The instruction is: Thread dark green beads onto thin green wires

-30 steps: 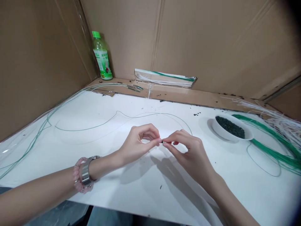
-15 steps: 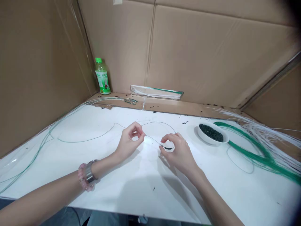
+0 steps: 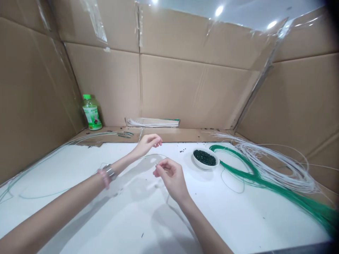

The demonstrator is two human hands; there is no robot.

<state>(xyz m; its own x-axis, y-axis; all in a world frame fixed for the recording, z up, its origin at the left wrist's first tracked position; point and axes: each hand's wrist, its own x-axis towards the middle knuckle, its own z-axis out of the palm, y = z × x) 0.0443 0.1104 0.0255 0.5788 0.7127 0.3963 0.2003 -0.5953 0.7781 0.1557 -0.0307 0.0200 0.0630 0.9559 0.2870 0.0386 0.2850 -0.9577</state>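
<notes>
In the head view, both hands reach in over a white tabletop (image 3: 106,229). The right hand (image 3: 172,178) is just below the middle of the frame, thumb and index finger pressed together on a thin wire (image 3: 156,163), whose short tip shows at the fingertips. A faint arc of wire also shows on the tabletop behind this hand; whether it is the same piece is too blurred to tell.

The left hand (image 3: 147,144) is above and to the left of it, apart from it, fingers bent and close together; whether they pinch anything cannot be told. Its wrist wears a silver cuff bracelet (image 3: 109,172) beside a pink bracelet (image 3: 103,179).

Right of centre sits a white bowl (image 3: 205,165) of dark beads (image 3: 204,157), with a few loose dark bits (image 3: 182,150) near its left side. A bundle of green wire (image 3: 254,177) curves from beside the bowl to the lower right, and a coil of white wire (image 3: 288,174) lies above it at the right.

At the left, a green-capped bottle (image 3: 92,114) stands upright in the corner of the cardboard walls (image 3: 185,88). Pale green strands (image 3: 92,134) run along the left edge of the tabletop, their dark beaded ends (image 3: 124,134) at upper centre-left. White strands (image 3: 150,122) lie in a slot at the foot of the back wall.
</notes>
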